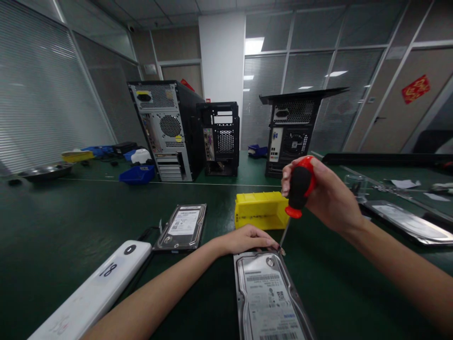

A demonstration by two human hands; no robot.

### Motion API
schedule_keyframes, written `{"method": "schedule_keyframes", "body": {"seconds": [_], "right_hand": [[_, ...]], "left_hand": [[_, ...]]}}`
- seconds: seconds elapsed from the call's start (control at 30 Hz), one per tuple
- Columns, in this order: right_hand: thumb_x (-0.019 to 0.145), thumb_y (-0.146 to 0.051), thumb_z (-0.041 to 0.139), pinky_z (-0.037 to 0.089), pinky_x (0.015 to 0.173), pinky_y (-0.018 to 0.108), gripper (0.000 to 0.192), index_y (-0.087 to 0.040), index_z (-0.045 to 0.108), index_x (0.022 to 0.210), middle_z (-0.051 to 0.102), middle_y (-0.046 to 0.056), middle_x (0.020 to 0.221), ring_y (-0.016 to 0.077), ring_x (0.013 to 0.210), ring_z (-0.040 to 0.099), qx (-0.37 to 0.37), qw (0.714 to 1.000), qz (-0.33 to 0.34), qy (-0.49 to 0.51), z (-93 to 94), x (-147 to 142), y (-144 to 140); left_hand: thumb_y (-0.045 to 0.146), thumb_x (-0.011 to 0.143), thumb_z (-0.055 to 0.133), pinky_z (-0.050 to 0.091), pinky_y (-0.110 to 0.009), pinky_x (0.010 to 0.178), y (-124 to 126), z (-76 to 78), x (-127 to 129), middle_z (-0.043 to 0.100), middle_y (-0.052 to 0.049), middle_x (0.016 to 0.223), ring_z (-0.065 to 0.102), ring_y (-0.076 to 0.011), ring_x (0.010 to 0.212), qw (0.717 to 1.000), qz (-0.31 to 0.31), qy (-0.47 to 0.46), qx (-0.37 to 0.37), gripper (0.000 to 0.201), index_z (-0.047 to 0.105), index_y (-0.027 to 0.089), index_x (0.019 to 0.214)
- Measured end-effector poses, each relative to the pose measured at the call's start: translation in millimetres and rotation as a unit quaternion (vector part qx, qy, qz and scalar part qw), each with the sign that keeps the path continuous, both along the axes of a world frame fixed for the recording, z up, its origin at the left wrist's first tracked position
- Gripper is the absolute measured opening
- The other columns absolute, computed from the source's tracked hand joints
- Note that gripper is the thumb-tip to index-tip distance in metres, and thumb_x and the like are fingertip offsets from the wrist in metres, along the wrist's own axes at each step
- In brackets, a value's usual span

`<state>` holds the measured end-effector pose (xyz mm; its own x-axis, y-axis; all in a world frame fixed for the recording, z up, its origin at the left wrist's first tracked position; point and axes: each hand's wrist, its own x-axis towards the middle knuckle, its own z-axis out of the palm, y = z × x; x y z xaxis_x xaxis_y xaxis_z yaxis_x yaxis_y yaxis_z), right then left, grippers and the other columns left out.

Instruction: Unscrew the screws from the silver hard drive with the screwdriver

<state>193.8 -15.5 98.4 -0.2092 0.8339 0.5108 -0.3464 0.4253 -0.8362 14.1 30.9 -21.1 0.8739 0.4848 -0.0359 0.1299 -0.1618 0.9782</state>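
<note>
In front of me lies a silver hard drive (pixel 267 295) with a printed white label, its near end cut off by the view. My left hand (pixel 249 239) rests across its far edge, fingers pressed together at the far right corner. What those fingertips pinch is too small to make out. My right hand (pixel 327 193) is wrapped round the red and black handle of a screwdriver (pixel 300 186). Its shaft slants down, with the tip beside my left fingertips. Just beyond stands a yellow plastic bin (pixel 260 210) tipped on its side.
A second hard drive (pixel 183 226) and a white power strip (pixel 95 288) marked 18 lie left. Another drive (pixel 406 219) lies right, near a clear cup (pixel 356 185). Computer cases (pixel 191 127) (pixel 221 137) (pixel 292 132) stand behind, with a blue bin (pixel 137 174) and metal bowl (pixel 46 172) at left.
</note>
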Motion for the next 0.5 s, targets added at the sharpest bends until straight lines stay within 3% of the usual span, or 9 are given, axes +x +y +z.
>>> {"method": "schedule_keyframes", "body": {"seconds": [0.13,0.3,0.5], "right_hand": [[0.083,-0.031,0.060,0.050,0.062,0.025,0.011,-0.021,0.055,0.082,0.063,0.001,0.082,0.0110,0.065,0.061,0.009,1.000,-0.011,-0.005,-0.1,0.1,0.1],[0.088,-0.030,0.052,0.040,0.050,0.023,0.008,-0.025,0.053,0.095,0.055,-0.004,0.063,0.0087,0.049,0.047,0.017,0.999,0.033,-0.001,-3.1,0.0,0.3],[0.095,-0.042,0.031,0.043,0.056,0.025,0.038,-0.019,0.061,0.095,0.055,0.002,0.070,0.0111,0.058,0.050,-0.009,0.999,0.021,0.031,-3.6,-0.7,1.3]], "left_hand": [[0.043,0.087,0.057,0.042,-0.030,0.092,-1.5,1.0,0.7,0.068,-0.008,0.111,0.061,-0.0185,0.100,1.000,0.005,0.002,0.003,0.036,0.070,0.014,0.103],[0.041,0.087,0.057,0.044,-0.029,0.089,-3.1,2.4,1.8,0.069,-0.008,0.108,0.062,-0.0176,0.095,1.000,0.015,0.000,0.001,0.035,0.071,0.012,0.102],[0.043,0.087,0.057,0.043,-0.029,0.092,-1.2,1.2,1.0,0.068,-0.007,0.110,0.061,-0.0169,0.099,1.000,0.004,0.003,-0.004,0.034,0.071,0.016,0.102]]}}
